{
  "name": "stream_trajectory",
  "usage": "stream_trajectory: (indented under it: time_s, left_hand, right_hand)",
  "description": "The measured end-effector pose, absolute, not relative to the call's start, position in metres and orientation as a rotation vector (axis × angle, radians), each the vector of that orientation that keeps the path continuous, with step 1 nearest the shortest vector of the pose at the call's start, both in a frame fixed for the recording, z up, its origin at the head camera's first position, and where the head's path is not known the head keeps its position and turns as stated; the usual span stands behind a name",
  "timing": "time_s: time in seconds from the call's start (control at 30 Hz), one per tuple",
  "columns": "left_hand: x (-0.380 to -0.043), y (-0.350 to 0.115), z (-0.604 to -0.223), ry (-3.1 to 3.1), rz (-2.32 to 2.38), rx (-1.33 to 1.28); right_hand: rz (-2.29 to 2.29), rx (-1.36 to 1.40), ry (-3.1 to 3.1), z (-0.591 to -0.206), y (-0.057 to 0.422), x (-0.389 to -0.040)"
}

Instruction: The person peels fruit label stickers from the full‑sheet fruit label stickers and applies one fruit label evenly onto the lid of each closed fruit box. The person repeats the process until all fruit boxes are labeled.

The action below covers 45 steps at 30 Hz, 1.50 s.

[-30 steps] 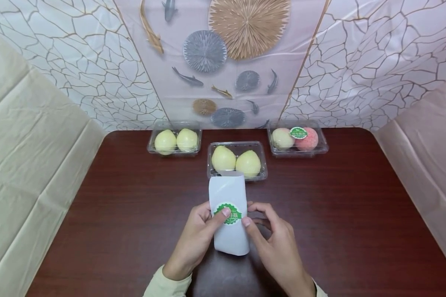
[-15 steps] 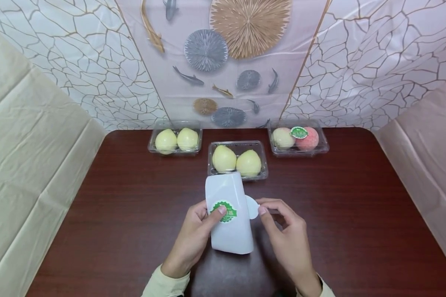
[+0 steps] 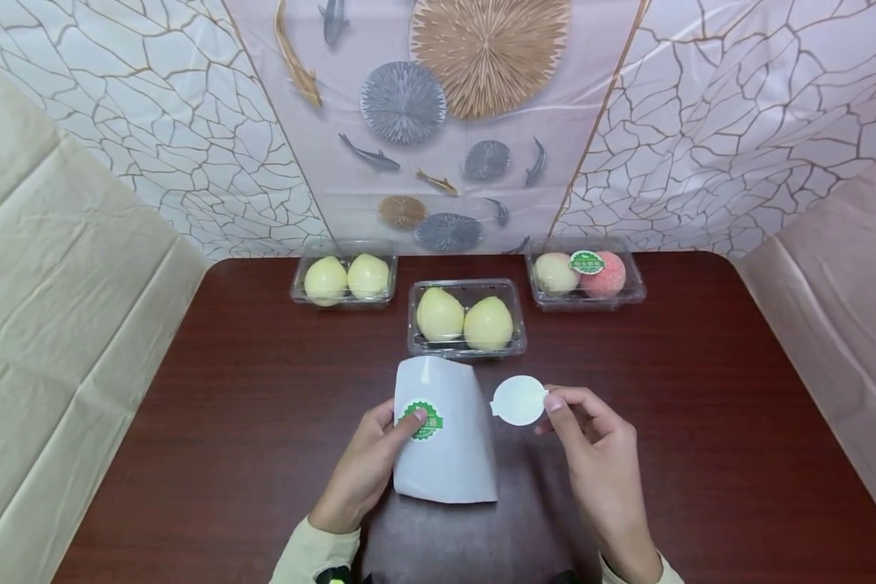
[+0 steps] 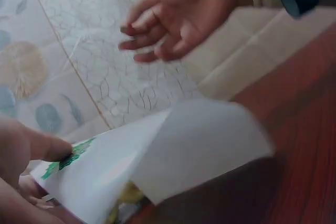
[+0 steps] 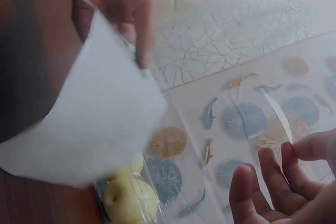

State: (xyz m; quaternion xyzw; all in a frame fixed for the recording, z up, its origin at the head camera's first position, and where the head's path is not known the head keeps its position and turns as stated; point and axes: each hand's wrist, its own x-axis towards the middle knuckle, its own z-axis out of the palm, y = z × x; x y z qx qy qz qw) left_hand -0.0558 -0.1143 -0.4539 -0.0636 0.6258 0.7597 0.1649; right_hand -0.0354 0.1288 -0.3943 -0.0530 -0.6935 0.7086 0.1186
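Note:
My left hand [image 3: 368, 466] holds a bent sheet of white sticker backing paper [image 3: 448, 458], its thumb lying on a round green label [image 3: 434, 422] on that sheet. To the right, the thumb and forefinger of my right hand [image 3: 609, 458] pinch a round sticker [image 3: 520, 401] by its edge tab. That sticker shows its white back in the head view and stands apart from the sheet. From the right wrist, the sticker [image 5: 278, 111] appears nearly edge-on. Just beyond the sheet is a clear plastic box [image 3: 520, 347] with two pale yellow fruits [image 3: 488, 323].
At the back left stands another clear box [image 3: 297, 296] with two yellow fruits [image 3: 368, 276]. A third box [image 3: 631, 298] at the back right holds a pale fruit [image 3: 556, 273] and a pink one [image 3: 605, 276], with a green label [image 3: 587, 262] on its lid.
The right hand has peeled the round sticker from the sheet and carried it right. The left hand has moved slightly left with the paper, which has spread wider.

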Motion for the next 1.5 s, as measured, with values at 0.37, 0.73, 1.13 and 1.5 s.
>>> stream_trajectory:
  time_s: [0.37, 0.73, 1.13, 1.5]
  left_hand:
    - [-0.050, -0.113, -0.468, 2.593, 1.642, -0.084]
    - [-0.031, -0.083, -0.424, 2.894, 1.854, 0.461]
    - [-0.016, -0.052, -0.406, 2.192, 2.185, 0.387]
    - [-0.028, -0.058, -0.415, 2.065, 2.372, 0.046]
  right_hand:
    - [2.151, -0.192, -1.916, -0.404, 0.129, -0.039]
    - [1.859, -0.126, -1.970, -0.417, 0.117, -0.038]
    - [1.094, 0.486, -1.964, -0.426, 0.095, -0.035]
    - [1.038, 0.585, -2.029, -0.427, 0.094, -0.034]
